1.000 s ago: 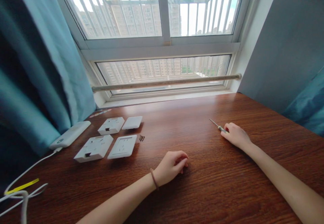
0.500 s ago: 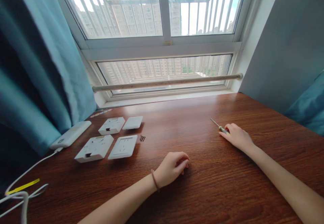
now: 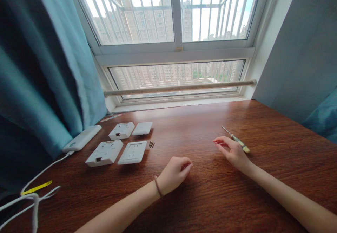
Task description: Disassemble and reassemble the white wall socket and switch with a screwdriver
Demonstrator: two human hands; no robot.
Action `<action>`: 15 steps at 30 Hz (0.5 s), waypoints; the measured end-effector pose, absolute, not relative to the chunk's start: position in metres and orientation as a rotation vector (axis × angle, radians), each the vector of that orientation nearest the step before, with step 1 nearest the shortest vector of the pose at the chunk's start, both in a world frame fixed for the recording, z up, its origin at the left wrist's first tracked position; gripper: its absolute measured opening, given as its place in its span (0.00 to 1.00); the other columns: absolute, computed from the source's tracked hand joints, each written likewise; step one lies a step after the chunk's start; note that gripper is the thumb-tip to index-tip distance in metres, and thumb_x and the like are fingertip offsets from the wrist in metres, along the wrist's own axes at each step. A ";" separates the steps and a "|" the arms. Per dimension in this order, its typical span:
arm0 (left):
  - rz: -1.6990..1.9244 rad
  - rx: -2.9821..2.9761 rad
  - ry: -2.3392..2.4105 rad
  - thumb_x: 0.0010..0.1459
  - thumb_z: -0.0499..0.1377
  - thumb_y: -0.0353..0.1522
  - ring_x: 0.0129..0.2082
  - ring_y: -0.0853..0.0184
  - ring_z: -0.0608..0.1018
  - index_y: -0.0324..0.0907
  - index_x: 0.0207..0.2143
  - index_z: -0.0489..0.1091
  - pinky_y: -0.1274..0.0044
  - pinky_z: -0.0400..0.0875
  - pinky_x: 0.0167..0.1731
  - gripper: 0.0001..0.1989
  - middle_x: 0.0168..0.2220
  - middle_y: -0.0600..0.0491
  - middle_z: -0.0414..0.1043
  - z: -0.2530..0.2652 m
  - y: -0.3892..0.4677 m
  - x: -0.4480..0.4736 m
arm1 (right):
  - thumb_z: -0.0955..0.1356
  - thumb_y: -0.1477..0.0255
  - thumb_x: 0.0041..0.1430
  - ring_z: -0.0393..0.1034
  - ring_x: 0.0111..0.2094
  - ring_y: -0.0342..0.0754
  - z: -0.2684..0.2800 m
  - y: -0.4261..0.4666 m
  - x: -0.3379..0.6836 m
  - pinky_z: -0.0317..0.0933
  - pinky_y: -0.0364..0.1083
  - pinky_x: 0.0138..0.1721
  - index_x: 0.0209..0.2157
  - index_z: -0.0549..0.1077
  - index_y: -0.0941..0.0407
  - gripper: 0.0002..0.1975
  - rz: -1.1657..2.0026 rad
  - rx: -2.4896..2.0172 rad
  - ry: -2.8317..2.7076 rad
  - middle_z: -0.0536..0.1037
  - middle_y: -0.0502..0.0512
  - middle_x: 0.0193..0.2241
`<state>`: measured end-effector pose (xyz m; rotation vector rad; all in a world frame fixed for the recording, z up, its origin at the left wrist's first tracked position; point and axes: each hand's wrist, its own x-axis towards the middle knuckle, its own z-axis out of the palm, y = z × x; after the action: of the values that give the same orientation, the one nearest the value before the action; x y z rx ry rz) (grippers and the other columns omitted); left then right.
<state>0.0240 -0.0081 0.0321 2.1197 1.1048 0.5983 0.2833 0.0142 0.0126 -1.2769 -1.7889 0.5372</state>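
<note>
My left hand (image 3: 175, 176), with a brown band at the wrist, rests over the wooden table, its fingers loosely curled in toward the thumb; nothing shows in it. Just left of a screwdriver (image 3: 240, 144) is my right hand (image 3: 231, 152), open, thumb and fingers apart and nothing between them. The screwdriver has a green and yellow handle and lies with its thin shaft pointing to the window. Several small screws (image 3: 151, 144) lie beside a white socket faceplate (image 3: 133, 152). Behind that plate is a smaller-looking white plate (image 3: 142, 128).
Two white mounting boxes, a near one (image 3: 104, 153) and a far one (image 3: 121, 130), sit left of the plates. A white power bank (image 3: 82, 138) with a cable (image 3: 50, 166) and yellow tie (image 3: 38, 187) lies by the blue curtain (image 3: 86, 85). A rail (image 3: 181, 87) crosses the window.
My right hand has let go of the screwdriver and moved left off it; the screwdriver now lies on the table. My left hand has curled slightly more. The view has shifted a little.
</note>
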 end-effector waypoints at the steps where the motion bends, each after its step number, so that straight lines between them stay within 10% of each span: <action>1: 0.631 2.145 1.157 0.58 0.50 0.35 0.20 0.74 0.67 0.38 0.25 0.70 0.82 0.60 0.22 0.15 0.19 0.55 0.68 0.037 -0.007 0.015 | 0.62 0.67 0.57 0.71 0.37 0.48 0.015 0.008 0.268 0.64 0.47 0.40 0.35 0.71 0.57 0.09 0.751 -1.247 -1.734 0.76 0.56 0.34; 7: 0.996 2.260 1.851 0.58 0.49 0.40 0.25 0.68 0.71 0.40 0.34 0.71 0.79 0.63 0.29 0.16 0.27 0.52 0.73 0.046 0.006 -0.076 | 0.67 0.68 0.48 0.72 0.27 0.43 0.019 -0.002 0.172 0.64 0.42 0.28 0.29 0.70 0.59 0.09 1.629 -1.000 -1.355 0.76 0.53 0.29; 15: 0.721 2.131 2.467 0.58 0.47 0.40 0.40 0.56 0.75 0.42 0.41 0.70 0.73 0.64 0.38 0.18 0.41 0.48 0.75 0.041 0.025 -0.156 | 0.68 0.72 0.46 0.68 0.15 0.38 0.013 0.040 0.052 0.59 0.38 0.14 0.32 0.63 0.58 0.12 1.808 -0.976 -1.307 0.73 0.53 0.32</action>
<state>-0.1564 0.0255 0.0413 2.1306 2.4675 0.7209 0.0524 0.0396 0.0135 -0.9765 -1.3074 1.8077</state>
